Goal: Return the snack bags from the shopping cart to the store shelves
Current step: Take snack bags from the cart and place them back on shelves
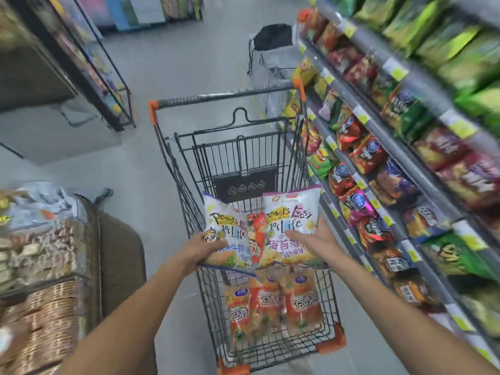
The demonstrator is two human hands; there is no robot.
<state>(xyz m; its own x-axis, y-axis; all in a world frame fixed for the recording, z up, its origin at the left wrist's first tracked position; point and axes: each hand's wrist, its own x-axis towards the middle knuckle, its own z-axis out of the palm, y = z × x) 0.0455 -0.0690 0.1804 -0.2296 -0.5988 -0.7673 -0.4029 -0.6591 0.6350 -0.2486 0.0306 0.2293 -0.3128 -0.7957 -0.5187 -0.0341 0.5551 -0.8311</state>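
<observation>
The left hand (201,249) held a white bag (226,234) at its lower left edge, with the thumb on the front and the other fingers curled behind it, so the grip was closed on the bag. The right hand (311,238) held a second white bag (290,228) in the same way, thumb across the front and fingers wrapped around its right edge. Both bags were lifted above the cart (230,147), side by side and almost touching, tilted a little away from each other. Between them a red bag (257,239) showed; I cannot tell which hand held it or if it was only pressed between the two. So three bags were up at the hands. On the bottom of the cart three orange bags (273,307) lay flat in one row, touching each other, at the near end. The cart stood in the aisle, just beside the shelves (422,169) on the right, which were full of many snack bags in red, green and purple. On the left stood a wicker basket (51,304).
</observation>
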